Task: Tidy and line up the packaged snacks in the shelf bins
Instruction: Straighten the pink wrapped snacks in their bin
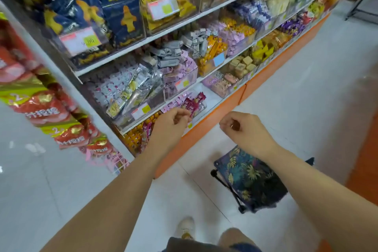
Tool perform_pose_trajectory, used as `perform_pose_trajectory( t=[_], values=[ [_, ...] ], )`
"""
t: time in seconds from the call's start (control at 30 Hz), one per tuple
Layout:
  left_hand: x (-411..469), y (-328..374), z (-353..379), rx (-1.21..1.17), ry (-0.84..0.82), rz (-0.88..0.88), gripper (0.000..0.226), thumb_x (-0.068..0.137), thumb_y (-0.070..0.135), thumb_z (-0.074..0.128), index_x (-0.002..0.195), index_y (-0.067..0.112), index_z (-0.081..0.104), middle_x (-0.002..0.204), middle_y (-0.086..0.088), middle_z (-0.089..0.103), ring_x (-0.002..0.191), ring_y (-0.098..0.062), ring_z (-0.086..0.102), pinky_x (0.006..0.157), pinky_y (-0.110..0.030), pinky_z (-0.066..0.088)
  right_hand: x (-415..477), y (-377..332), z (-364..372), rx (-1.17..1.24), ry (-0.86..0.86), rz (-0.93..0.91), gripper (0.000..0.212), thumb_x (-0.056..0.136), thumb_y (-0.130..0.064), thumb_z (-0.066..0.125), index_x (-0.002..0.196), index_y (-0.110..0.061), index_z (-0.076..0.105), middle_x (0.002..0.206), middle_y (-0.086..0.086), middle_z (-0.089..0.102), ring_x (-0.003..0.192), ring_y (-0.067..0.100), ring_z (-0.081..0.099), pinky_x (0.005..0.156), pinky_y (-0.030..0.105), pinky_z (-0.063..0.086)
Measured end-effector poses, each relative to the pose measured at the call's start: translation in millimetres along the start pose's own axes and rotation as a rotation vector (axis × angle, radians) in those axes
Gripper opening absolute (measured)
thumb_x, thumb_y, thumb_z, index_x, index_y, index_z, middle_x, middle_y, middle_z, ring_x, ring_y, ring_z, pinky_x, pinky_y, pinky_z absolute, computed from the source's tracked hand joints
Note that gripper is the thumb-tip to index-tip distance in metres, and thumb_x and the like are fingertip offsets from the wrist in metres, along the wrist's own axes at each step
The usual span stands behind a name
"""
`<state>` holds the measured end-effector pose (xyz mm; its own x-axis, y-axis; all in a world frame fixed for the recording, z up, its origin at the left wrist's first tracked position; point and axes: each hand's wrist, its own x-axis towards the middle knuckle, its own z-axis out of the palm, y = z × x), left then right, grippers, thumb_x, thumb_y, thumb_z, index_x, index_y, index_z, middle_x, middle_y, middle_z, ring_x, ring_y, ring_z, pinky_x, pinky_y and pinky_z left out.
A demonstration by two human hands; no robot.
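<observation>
Snack packets, maroon and pink ones, sit jumbled in a clear bin on a low white shelf, with more packed bins on every level above. The person's left hand hovers right in front of that bin, fingers curled; can't tell if it's pinching a packet or just near one. The right hand hangs over the floor in a loose fist, holding nothing. A leafy-print folding stool stands below it.
</observation>
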<state>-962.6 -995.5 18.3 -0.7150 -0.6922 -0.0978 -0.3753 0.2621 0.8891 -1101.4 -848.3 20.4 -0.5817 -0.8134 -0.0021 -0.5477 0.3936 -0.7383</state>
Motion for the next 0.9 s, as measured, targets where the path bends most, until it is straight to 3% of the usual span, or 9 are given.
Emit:
perform_pose_trajectory(
  t=[0.2,0.37,0.53,0.63,0.73,0.83,0.9],
  values=[
    [55.7,10.1,15.4,0.025,0.051,-0.043,0.018,0.097,0.011,0.048,0.097,0.025,0.059,0.087,0.012,0.063,0.079,-0.001,0.059,0.06,-0.004,0.043,73.1,21.3,-17.4,-0.05,-0.078,-0.073,0.013,0.088,-0.014,0.062,0.08,-0.024,0.061,0.068,-0.013,0.054,0.058,0.0,0.05,0.057,0.011,0.038],
    [82.4,12.6,15.0,-0.013,0.195,-0.126,0.019,0.098,0.013,0.047,0.097,0.027,0.06,0.096,0.001,0.062,0.053,0.003,0.053,0.045,-0.008,0.037,135.3,27.5,-26.1,-0.143,-0.241,-0.192,0.012,0.09,-0.017,0.06,0.08,-0.024,0.058,0.068,-0.013,0.056,0.059,0.001,0.05,0.055,0.012,0.037],
    [84.8,-4.5,-0.7,-0.021,0.34,-0.208,0.028,0.096,0.015,0.051,0.087,0.041,0.057,0.094,0.003,0.068,0.073,-0.02,0.063,0.064,-0.025,0.046,180.4,11.0,-7.6,-0.151,-0.33,-0.28,0.007,0.089,-0.016,0.06,0.087,-0.017,0.066,0.075,-0.008,0.063,0.068,0.005,0.055,0.06,0.004,0.038],
    [78.9,-14.6,-18.9,-0.012,0.418,-0.223,0.024,0.096,0.014,0.049,0.091,0.035,0.058,0.09,0.007,0.067,0.056,-0.015,0.053,0.053,-0.017,0.041,194.8,-3.1,11.8,-0.128,-0.382,-0.319,0.008,0.089,-0.015,0.06,0.083,-0.021,0.063,0.069,-0.015,0.057,0.064,-0.002,0.051,0.061,0.004,0.038],
    [72.3,-26.7,-36.2,-0.036,0.466,-0.237,0.022,0.096,0.012,0.049,0.096,0.03,0.061,0.089,0.011,0.066,0.065,-0.012,0.057,0.055,-0.013,0.043,204.1,-15.3,29.5,-0.142,-0.42,-0.357,0.009,0.09,-0.015,0.06,0.083,-0.021,0.062,0.065,-0.018,0.054,0.062,-0.004,0.05,0.06,0.003,0.036],
    [66.6,-37.1,-49.9,-0.05,0.53,-0.245,0.028,0.095,0.012,0.051,0.089,0.037,0.059,0.091,0.006,0.068,0.079,-0.024,0.063,0.066,-0.021,0.048,206.9,-25.9,43.6,-0.161,-0.464,-0.416,0.008,0.09,-0.015,0.06,0.084,-0.02,0.063,0.068,-0.019,0.054,0.063,-0.007,0.05,0.061,0.003,0.037],
    [63.7,-42.4,-52.3,-0.033,0.549,-0.272,0.025,0.095,0.011,0.051,0.091,0.034,0.061,0.091,0.007,0.067,0.08,-0.022,0.064,0.063,-0.013,0.045,208.4,-30.7,50.7,-0.176,-0.496,-0.44,0.006,0.089,-0.016,0.06,0.088,-0.018,0.066,0.073,-0.016,0.058,0.067,-0.005,0.052,0.062,0.004,0.038]
  ],
)
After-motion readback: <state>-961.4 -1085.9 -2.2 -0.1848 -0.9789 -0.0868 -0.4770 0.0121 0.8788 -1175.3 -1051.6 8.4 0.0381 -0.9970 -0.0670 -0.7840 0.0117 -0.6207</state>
